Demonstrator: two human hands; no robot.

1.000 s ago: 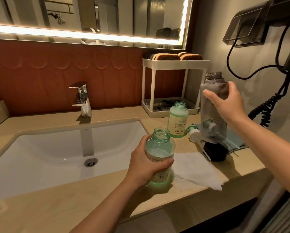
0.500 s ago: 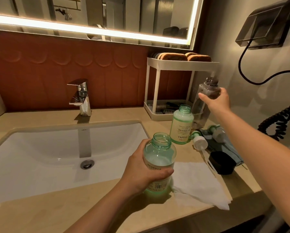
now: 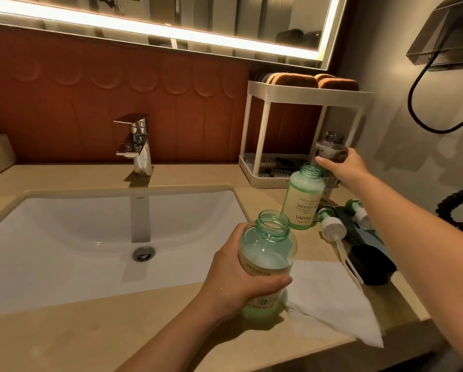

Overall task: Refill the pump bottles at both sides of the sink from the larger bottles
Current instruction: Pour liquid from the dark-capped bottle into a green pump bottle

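- beige counter (image 3: 63, 339) surrounds sink (image 3: 63, 251).
- left hand (image 3: 238, 285) wraps fingers round open green bottle (image 3: 268, 253) at sink's right edge.
- right hand (image 3: 345, 167) grips grey bottle (image 3: 331, 146) beside rack (image 3: 262, 130).

Beige counter (image 3: 63, 342): white rack (image 3: 305, 94) at back, green bottle (image 3: 302, 202), pump head (image 3: 332, 229), paper towel (image 3: 329, 299) at front edge

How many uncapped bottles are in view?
3: wide green bottle in the left hand; labelled bottle standing on the counter; grey bottle in the right hand.
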